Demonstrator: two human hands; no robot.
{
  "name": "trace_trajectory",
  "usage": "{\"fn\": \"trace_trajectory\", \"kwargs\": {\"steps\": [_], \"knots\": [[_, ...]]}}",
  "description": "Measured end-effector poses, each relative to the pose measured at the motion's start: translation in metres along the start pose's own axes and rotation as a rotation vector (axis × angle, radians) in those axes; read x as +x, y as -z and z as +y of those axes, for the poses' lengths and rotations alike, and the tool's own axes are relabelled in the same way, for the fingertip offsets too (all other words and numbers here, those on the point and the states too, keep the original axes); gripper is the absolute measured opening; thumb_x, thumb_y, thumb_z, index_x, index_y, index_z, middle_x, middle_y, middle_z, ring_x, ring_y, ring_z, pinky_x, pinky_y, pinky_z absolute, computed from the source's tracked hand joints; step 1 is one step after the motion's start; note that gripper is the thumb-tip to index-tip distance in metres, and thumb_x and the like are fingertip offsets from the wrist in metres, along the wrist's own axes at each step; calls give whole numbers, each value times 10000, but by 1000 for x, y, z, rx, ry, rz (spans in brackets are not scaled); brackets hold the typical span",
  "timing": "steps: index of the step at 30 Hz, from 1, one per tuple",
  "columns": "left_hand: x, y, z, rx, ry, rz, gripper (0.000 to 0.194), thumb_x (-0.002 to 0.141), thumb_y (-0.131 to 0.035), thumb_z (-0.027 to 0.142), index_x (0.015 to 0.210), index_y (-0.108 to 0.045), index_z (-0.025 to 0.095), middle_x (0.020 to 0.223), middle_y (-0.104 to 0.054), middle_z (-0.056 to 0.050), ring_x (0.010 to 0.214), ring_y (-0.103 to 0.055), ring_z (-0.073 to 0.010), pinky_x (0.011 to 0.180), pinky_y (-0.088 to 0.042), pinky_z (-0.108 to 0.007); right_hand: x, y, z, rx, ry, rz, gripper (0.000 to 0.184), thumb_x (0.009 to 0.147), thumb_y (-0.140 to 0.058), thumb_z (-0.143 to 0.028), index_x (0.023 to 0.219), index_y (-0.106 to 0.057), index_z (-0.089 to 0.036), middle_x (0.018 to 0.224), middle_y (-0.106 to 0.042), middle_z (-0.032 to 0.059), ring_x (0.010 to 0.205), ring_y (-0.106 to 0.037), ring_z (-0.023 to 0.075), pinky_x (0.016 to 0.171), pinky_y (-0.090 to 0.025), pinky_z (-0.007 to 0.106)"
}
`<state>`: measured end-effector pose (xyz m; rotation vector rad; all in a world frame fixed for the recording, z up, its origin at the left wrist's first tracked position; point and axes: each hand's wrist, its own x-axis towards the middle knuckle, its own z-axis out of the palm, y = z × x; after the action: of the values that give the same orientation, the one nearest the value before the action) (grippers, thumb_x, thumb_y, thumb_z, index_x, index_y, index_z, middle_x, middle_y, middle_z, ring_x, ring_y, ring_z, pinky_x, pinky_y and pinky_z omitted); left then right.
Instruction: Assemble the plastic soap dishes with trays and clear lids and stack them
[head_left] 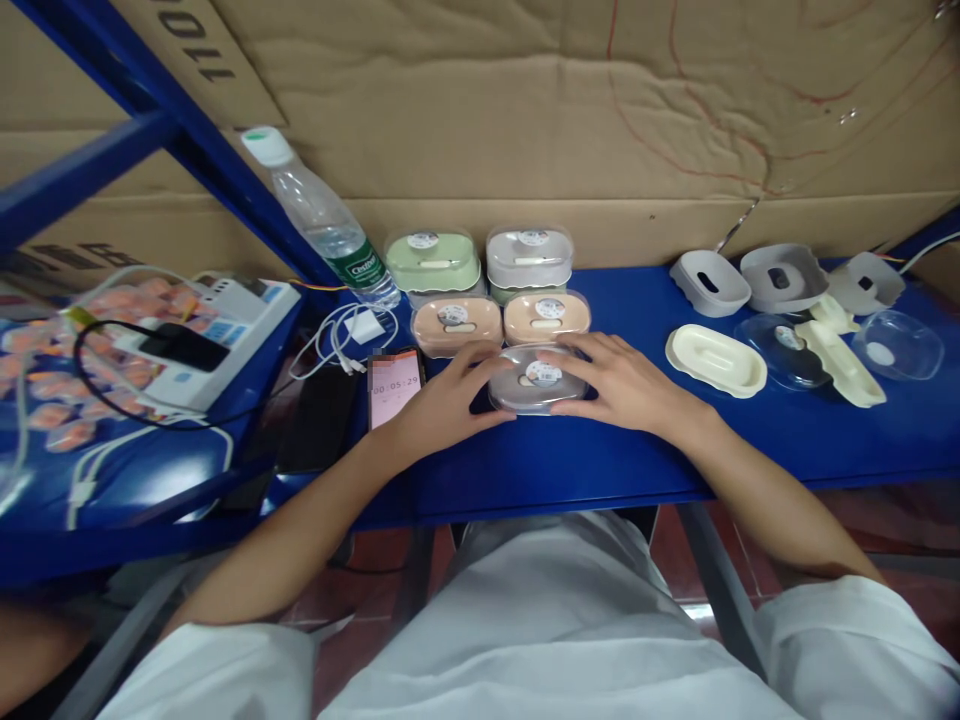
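Note:
A small grey oval box with a clear lid and a round sticker (pixel 521 385) lies on the blue table in front of me. My left hand (pixel 450 395) curves around its left end, thumb on the near side and fingers at the far side. My right hand (pixel 619 380) clasps the right end in the same way. Just beyond stand two peach lidded boxes (pixel 457 330). Behind these are a green lidded box (pixel 433 262) and a light grey lidded box (pixel 529 264), each resting on another box that is mostly hidden.
On the right lie grey tubs (pixel 784 280), a cream tray (pixel 716 362), cream inserts and clear lids (pixel 900 346). At left are a phone showing a timer (pixel 394 388), white cables, a water bottle (pixel 330 225), a power strip (pixel 232 345) and several small orange wrapped pieces. Cardboard backs the table.

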<state>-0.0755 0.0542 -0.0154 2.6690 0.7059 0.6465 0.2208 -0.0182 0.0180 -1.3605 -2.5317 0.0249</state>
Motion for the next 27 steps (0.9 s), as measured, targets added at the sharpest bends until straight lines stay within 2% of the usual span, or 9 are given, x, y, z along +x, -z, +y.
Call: {"fn": "trace_trajectory", "kwargs": {"steps": [3, 6, 13, 17, 20, 23, 27], "knots": [[1, 0, 0, -23, 15, 9, 639, 930, -830, 461, 1469, -545, 267, 1529, -532, -149, 1476, -535, -350, 1267, -445, -555, 1, -3, -4, -34, -27, 9, 673, 1034, -609, -619, 1581, -562, -231, 1567, -572, 210, 1428, -553, 402, 1118, -499, 554], [2, 0, 1, -35, 19, 33, 583, 954, -806, 445, 1458, -562, 282, 1507, -564, -130, 1453, -559, -338, 1263, -447, -556, 2, -4, -8, -63, -44, 17, 681, 1033, -606, -620, 1578, -567, -214, 1548, -583, 218, 1404, -559, 409, 1110, -505, 554], [3, 2, 2, -117, 102, -3, 561, 969, -787, 430, 1459, -571, 265, 1504, -603, -118, 1400, -613, -307, 1185, -529, -506, 2, -8, -11, -65, -84, 26, 697, 1014, -617, -638, 1563, -584, -209, 1529, -588, 215, 1363, -582, 412, 1114, -520, 556], [3, -4, 0, -146, 122, -24, 656, 936, -817, 445, 1494, -526, 258, 1572, -577, -135, 1442, -588, -331, 1204, -504, -539, 1, -8, -10, -31, -84, 29, 690, 1022, -622, -612, 1571, -555, -199, 1533, -569, 218, 1400, -554, 410, 1128, -527, 570], [2, -8, -3, -141, 117, -20, 705, 898, -858, 442, 1487, -526, 243, 1562, -596, -143, 1438, -598, -337, 1198, -508, -539, -2, -6, -3, 28, -38, -14, 749, 984, -716, -556, 1617, -488, -227, 1586, -522, 212, 1442, -534, 410, 1137, -533, 589], [2, -4, -2, -111, 101, 27, 658, 897, -861, 447, 1455, -571, 251, 1526, -634, -128, 1424, -614, -329, 1202, -508, -524, -3, -1, 6, 121, 15, -33, 871, 938, -807, -430, 1681, -373, -294, 1650, -469, 180, 1495, -512, 381, 1179, -517, 575], [4, 19, 0, -98, 85, 181, 607, 912, -849, 459, 1433, -607, 266, 1505, -652, -112, 1413, -621, -314, 1206, -511, -492, -1, 7, 6, 183, 19, 123, 870, 1005, -722, -437, 1723, -248, -308, 1742, -349, 162, 1608, -375, 365, 1268, -426, 575]]}}
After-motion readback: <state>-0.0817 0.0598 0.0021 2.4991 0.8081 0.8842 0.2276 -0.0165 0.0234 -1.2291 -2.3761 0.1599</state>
